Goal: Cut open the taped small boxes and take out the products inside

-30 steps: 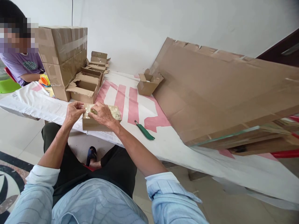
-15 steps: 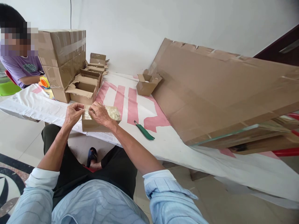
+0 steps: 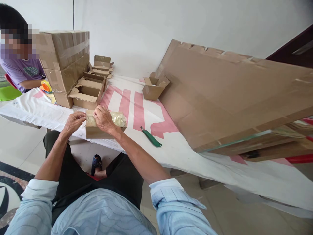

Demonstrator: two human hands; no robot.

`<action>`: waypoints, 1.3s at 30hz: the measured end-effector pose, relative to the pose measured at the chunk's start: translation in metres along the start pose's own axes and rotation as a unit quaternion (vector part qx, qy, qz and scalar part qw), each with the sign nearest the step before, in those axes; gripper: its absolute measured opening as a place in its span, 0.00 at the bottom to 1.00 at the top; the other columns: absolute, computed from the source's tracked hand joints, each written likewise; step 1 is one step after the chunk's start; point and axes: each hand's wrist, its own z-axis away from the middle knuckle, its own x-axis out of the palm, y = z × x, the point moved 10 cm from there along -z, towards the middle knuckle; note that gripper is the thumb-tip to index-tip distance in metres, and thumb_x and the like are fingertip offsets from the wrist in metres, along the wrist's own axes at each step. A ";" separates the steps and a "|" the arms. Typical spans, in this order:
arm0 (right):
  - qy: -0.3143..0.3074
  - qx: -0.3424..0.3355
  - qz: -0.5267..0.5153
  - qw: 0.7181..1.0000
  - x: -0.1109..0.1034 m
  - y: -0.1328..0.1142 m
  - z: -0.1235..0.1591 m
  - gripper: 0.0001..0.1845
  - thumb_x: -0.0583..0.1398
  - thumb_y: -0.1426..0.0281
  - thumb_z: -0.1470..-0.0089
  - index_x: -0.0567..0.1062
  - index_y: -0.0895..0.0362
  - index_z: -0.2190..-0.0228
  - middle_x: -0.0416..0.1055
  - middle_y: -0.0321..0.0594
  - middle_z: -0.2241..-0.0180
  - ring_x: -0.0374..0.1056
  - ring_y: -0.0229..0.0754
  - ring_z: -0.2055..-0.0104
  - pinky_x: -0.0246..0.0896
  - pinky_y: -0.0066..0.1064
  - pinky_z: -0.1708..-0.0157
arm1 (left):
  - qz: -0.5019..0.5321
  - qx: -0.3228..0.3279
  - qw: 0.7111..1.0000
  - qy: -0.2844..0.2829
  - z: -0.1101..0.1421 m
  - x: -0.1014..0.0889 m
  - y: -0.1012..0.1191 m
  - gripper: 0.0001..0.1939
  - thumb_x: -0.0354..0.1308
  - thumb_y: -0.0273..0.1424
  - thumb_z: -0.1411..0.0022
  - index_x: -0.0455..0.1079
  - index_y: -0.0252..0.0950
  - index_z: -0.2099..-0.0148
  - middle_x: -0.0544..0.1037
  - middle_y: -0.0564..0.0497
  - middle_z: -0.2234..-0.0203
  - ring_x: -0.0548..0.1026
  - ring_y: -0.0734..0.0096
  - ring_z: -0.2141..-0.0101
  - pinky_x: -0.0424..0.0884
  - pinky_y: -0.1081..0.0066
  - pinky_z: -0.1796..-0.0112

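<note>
A small cardboard box [image 3: 102, 132] sits at the table's near edge in front of me. Crumpled, shiny clear film [image 3: 119, 119], which looks like packing tape, covers the right part of its top. My right hand [image 3: 104, 119] rests on the box top with its fingers curled into a pinch; what lies under the fingertips is hidden. At the box's upper left edge, my left hand [image 3: 74, 122] has thumb and fingers pressed together, touching or almost touching the cardboard. A green-handled knife [image 3: 151, 137] lies on the cloth to the right of the box.
Stacked taped cartons [image 3: 65, 55] stand at the back left, beside several open boxes [image 3: 88, 94]. An open small box [image 3: 154, 89] is near the wall. A large cardboard sheet [image 3: 227, 98] leans on the right. Another person [image 3: 26, 71] sits at far left, near an orange tape dispenser [image 3: 46, 86].
My left hand has shifted slightly left and down to the box's left edge. The film between my hands looks flatter. My right hand has stayed nearly in place.
</note>
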 end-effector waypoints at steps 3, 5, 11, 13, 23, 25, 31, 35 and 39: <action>0.018 -0.010 0.007 1.000 -0.004 -0.004 0.003 0.10 0.55 0.73 0.23 0.75 0.52 0.56 0.76 0.50 0.50 0.66 0.57 0.46 0.61 0.46 0.44 | 0.020 -0.031 0.999 0.007 -0.002 0.000 -0.009 0.17 0.71 0.43 0.47 0.85 0.38 0.60 0.86 0.48 0.64 0.80 0.64 0.64 0.78 0.69 0.65; 0.032 -0.016 0.010 0.999 -0.007 -0.006 0.006 0.09 0.55 0.73 0.23 0.75 0.52 0.56 0.76 0.50 0.50 0.65 0.57 0.46 0.61 0.47 0.43 | 0.022 -0.033 0.999 0.005 -0.004 0.001 -0.011 0.17 0.71 0.43 0.48 0.85 0.38 0.60 0.84 0.50 0.67 0.79 0.66 0.67 0.78 0.69 0.65; 0.048 -0.023 0.020 0.998 -0.010 -0.009 0.010 0.09 0.55 0.73 0.23 0.75 0.52 0.56 0.76 0.51 0.50 0.66 0.58 0.46 0.62 0.47 0.44 | -0.022 0.003 1.000 -0.018 -0.016 0.002 -0.009 0.16 0.69 0.43 0.50 0.86 0.39 0.63 0.86 0.49 0.63 0.77 0.67 0.68 0.74 0.70 0.68; 0.050 -0.027 0.020 0.998 -0.009 -0.010 0.010 0.09 0.55 0.73 0.23 0.75 0.52 0.56 0.76 0.51 0.50 0.66 0.58 0.46 0.62 0.47 0.44 | -0.040 0.021 0.999 -0.027 -0.019 0.002 -0.005 0.15 0.69 0.43 0.49 0.86 0.39 0.64 0.87 0.47 0.59 0.78 0.66 0.66 0.74 0.70 0.67; 0.069 -0.030 0.020 0.997 -0.012 -0.010 0.013 0.11 0.55 0.73 0.24 0.77 0.53 0.56 0.77 0.51 0.49 0.67 0.57 0.46 0.64 0.47 0.44 | -0.097 0.090 0.989 -0.062 -0.015 0.016 0.014 0.14 0.70 0.44 0.41 0.87 0.39 0.64 0.88 0.46 0.58 0.83 0.58 0.57 0.79 0.65 0.56; 0.084 -0.034 0.022 0.996 -0.015 -0.010 0.020 0.10 0.56 0.73 0.24 0.78 0.53 0.55 0.77 0.51 0.48 0.68 0.58 0.45 0.64 0.48 0.44 | -0.096 0.102 0.987 -0.073 -0.014 0.018 0.017 0.13 0.70 0.44 0.40 0.87 0.41 0.67 0.89 0.46 0.57 0.83 0.53 0.50 0.80 0.60 0.46; 0.184 0.036 0.049 0.981 -0.046 0.034 0.072 0.09 0.58 0.68 0.25 0.79 0.52 0.52 0.78 0.50 0.49 0.69 0.58 0.44 0.65 0.50 0.41 | -0.066 0.092 0.991 -0.066 -0.013 0.018 0.011 0.13 0.70 0.45 0.41 0.87 0.42 0.69 0.89 0.42 0.52 0.82 0.44 0.39 0.74 0.52 0.33; 0.250 0.164 0.040 0.953 -0.069 0.093 0.121 0.13 0.57 0.63 0.25 0.79 0.53 0.49 0.77 0.54 0.47 0.69 0.61 0.41 0.67 0.54 0.39 | -0.061 0.091 0.992 -0.066 -0.010 0.023 0.017 0.12 0.71 0.44 0.41 0.86 0.43 0.70 0.88 0.42 0.50 0.81 0.44 0.38 0.73 0.51 0.32; 0.260 0.215 -0.065 0.939 -0.058 0.119 0.142 0.20 0.54 0.58 0.23 0.77 0.53 0.43 0.76 0.56 0.46 0.71 0.61 0.41 0.72 0.54 0.40 | -0.076 0.082 0.991 -0.066 -0.007 0.026 0.028 0.13 0.71 0.47 0.38 0.88 0.44 0.67 0.87 0.43 0.50 0.79 0.42 0.36 0.72 0.50 0.30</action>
